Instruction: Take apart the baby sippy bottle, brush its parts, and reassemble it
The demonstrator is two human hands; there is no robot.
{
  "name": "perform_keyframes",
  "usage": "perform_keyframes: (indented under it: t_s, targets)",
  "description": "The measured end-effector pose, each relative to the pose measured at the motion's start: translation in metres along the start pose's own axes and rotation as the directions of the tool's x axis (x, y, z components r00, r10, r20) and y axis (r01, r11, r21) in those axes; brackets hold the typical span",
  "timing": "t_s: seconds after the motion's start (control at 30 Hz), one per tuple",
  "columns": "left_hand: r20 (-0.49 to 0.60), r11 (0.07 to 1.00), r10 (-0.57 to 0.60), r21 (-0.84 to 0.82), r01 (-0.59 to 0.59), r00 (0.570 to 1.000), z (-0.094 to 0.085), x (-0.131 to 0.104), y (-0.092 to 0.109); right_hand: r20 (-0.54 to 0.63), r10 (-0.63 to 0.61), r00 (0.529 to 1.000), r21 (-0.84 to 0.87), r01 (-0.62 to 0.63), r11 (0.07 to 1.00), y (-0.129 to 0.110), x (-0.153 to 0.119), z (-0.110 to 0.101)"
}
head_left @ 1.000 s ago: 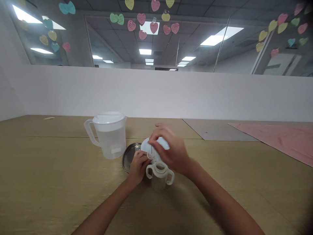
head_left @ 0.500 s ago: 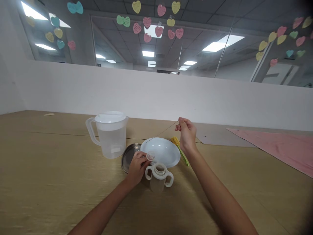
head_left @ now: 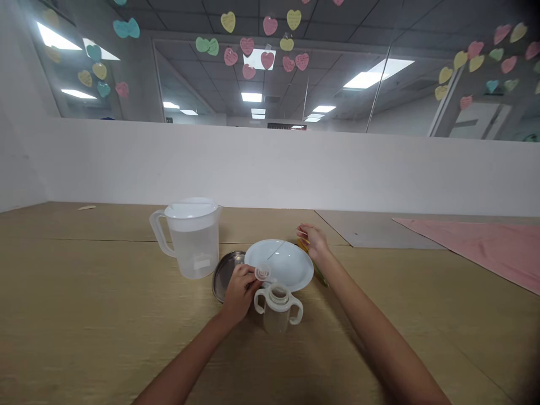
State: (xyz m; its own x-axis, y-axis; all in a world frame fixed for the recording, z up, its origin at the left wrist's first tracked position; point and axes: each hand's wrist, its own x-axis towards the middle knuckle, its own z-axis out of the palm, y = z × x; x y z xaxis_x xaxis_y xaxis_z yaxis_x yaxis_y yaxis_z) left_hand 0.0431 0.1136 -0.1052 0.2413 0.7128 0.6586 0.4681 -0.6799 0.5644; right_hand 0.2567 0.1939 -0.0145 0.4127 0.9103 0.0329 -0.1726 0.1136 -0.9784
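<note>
My left hand (head_left: pixel 241 289) is closed, its fingertips pinching a small clear round plastic piece (head_left: pixel 262 273) above the bowl's near edge. My right hand (head_left: pixel 313 241) is raised over the bowl's right side, fingers curled. A thin wire-like strand (head_left: pixel 277 249) slants from near the clear piece toward those fingertips; its ends are hard to make out. Just in front stands a clear two-handled cup (head_left: pixel 276 320) with a white collar, upright and open at the top. Behind it lies a white bowl (head_left: pixel 291 267).
A lidded translucent pitcher (head_left: pixel 194 242) stands at the left. A metal tray (head_left: pixel 223 275) lies partly behind my left hand. Beneath my right forearm is a yellow-and-green item (head_left: pixel 319 275), mostly hidden. A pink cloth (head_left: pixel 476 242) spreads at the right. A white wall (head_left: pixel 253 169) bounds the table.
My right hand has come down and slightly left, with the strand's visible stretch now shorter. My left hand keeps the clear piece in nearly the same place. The view has shifted slightly.
</note>
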Motion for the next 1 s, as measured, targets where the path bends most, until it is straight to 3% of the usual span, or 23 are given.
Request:
perform_keyframes:
  t_s: [0.13, 0.2, 0.23, 0.27, 0.3, 0.37, 0.4, 0.43, 0.47, 0.57, 0.67, 0.87, 1.0]
  targets:
    - [-0.015, 1.0, 0.008, -0.001, -0.008, 1.0, 0.0, 0.0, 0.0, 0.069, 0.031, 0.997, -0.063, -0.027, 0.998, -0.001, 0.0, -0.003]
    - [-0.019, 1.0, 0.009, -0.006, -0.009, 1.0, 0.0, 0.0, 0.0, 0.186, 0.046, 0.982, -0.11, -0.026, 0.994, -0.004, -0.006, -0.002]
    - [-0.018, 1.0, 0.009, -0.008, -0.009, 1.0, 0.0, 0.0, 0.0, 0.285, 0.065, 0.956, -0.149, -0.022, 0.989, -0.006, -0.01, -0.001]
    - [-0.015, 1.0, 0.007, -0.01, -0.007, 1.0, 0.0, 0.0, 0.0, 0.424, 0.093, 0.901, -0.214, 0.0, 0.977, -0.007, -0.015, 0.0]
    - [-0.012, 1.0, 0.004, -0.011, -0.004, 1.0, 0.0, 0.0, 0.0, 0.59, 0.135, 0.796, -0.294, 0.057, 0.954, -0.008, -0.021, 0.002]
    - [-0.013, 1.0, 0.002, -0.012, -0.002, 1.0, 0.0, 0.0, 0.0, 0.857, 0.233, 0.46, -0.392, 0.288, 0.874, -0.007, -0.031, 0.007]
    - [-0.014, 1.0, 0.003, -0.014, -0.003, 1.0, 0.0, 0.0, 0.0, 0.915, 0.263, 0.305, -0.377, 0.421, 0.825, -0.005, -0.035, 0.009]
    - [-0.018, 1.0, 0.005, -0.016, -0.005, 1.0, 0.0, 0.0, 0.0, 0.941, 0.265, 0.21, -0.337, 0.525, 0.782, -0.003, -0.039, 0.011]
    - [-0.02, 1.0, 0.007, -0.018, -0.007, 1.0, 0.0, 0.0, 0.0, 0.954, 0.236, 0.183, -0.299, 0.586, 0.753, 0.0, -0.041, 0.014]
    - [-0.025, 1.0, 0.01, -0.023, -0.01, 1.0, 0.0, 0.0, 0.0, 0.966, 0.13, 0.225, -0.244, 0.617, 0.748, 0.008, -0.045, 0.018]
    - [-0.027, 1.0, 0.005, -0.024, -0.006, 1.0, 0.0, 0.0, 0.001, 0.964, 0.118, 0.239, -0.238, 0.573, 0.784, 0.008, -0.049, 0.019]
    - [0.012, 1.0, 0.01, -0.016, -0.01, 1.0, -0.002, 0.0, 0.004, 0.94, 0.124, 0.319, -0.244, 0.371, 0.896, -0.01, -0.051, 0.014]
    - [0.021, 1.0, 0.013, -0.01, -0.013, 1.0, -0.003, 0.001, 0.006, 0.921, 0.15, 0.36, -0.321, 0.481, 0.816, -0.015, -0.037, 0.004]
